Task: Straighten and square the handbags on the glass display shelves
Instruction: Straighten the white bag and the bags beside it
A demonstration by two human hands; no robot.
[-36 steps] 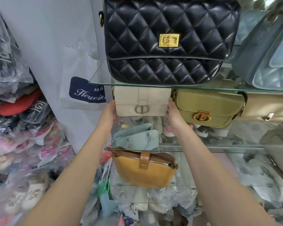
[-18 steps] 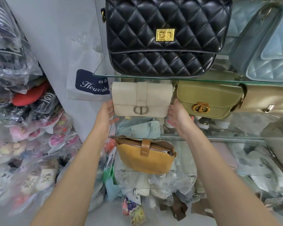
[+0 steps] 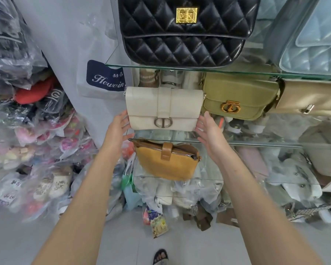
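Observation:
A cream flap handbag (image 3: pixel 163 109) with a silver clasp stands upright at the left end of the middle glass shelf (image 3: pixel 256 144). My left hand (image 3: pixel 118 125) has straight fingers against the bag's lower left side. My right hand (image 3: pixel 208 129) is open at its lower right corner, fingertips at or just off the bag. An olive bag (image 3: pixel 239 96) with a gold clasp sits right beside it. A black quilted bag (image 3: pixel 185 29) stands on the upper shelf (image 3: pixel 218 70). A mustard bag (image 3: pixel 168 161) stands on the lower shelf.
A tan bag (image 3: pixel 311 98) and a pale blue quilted bag (image 3: pixel 313 41) fill the right side of the shelves. Piles of plastic-wrapped slippers (image 3: pixel 27 140) crowd the left. Wrapped goods lie on the floor under the shelves. A white bag with a navy label (image 3: pixel 105 77) hangs on the wall.
Both hands have slid down the cream bag's sides and their fingers have straightened. The view has tilted down, so more of the cream bag shows below the upper shelf.

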